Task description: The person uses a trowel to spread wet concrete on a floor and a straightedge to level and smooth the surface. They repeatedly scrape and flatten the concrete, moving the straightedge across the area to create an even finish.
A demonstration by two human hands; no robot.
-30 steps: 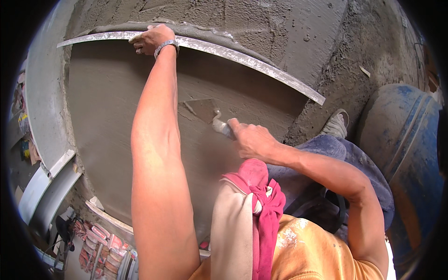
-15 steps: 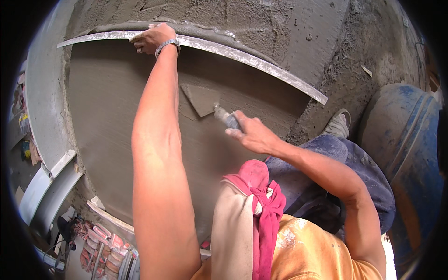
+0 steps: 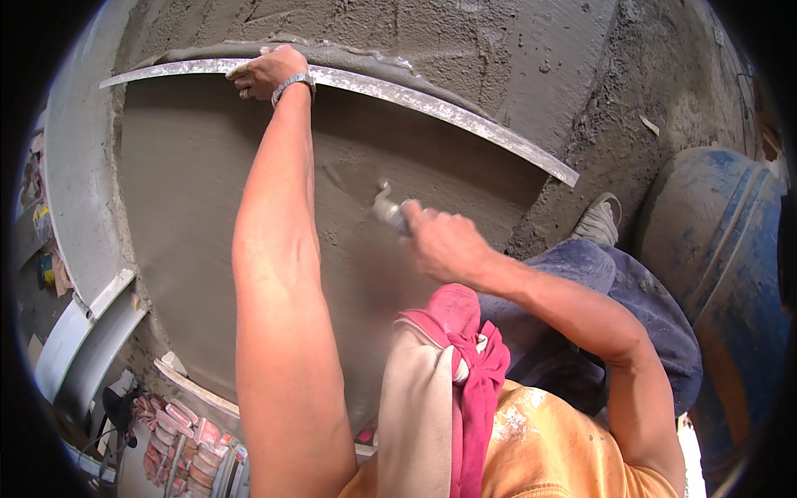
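A long, pale, mortar-smeared straightedge (image 3: 432, 105) spans the top of a smooth wet mortar surface (image 3: 195, 191). My left hand (image 3: 270, 73), with a watch at its wrist, is closed over the straightedge left of its middle. My right hand (image 3: 444, 238) is wrapped round the handle of a trowel (image 3: 388, 209), low over the mortar near the centre. The trowel's bent neck shows, but its blade is hard to make out against the grey mortar. Along the straightedge's far side lies a ridge of wet mortar (image 3: 357, 60).
Rougher mortar (image 3: 448, 37) lies beyond the straightedge. A scuffed blue barrel (image 3: 706, 224) stands at the right, next to my shoe (image 3: 599, 221). Grey metal channel pieces (image 3: 87, 332) and a stack of reddish items (image 3: 187, 440) are at the lower left.
The trowel has turned in my right hand; its blade, plain earlier, now hardly shows. My left hand and the straightedge have barely shifted, slightly left.
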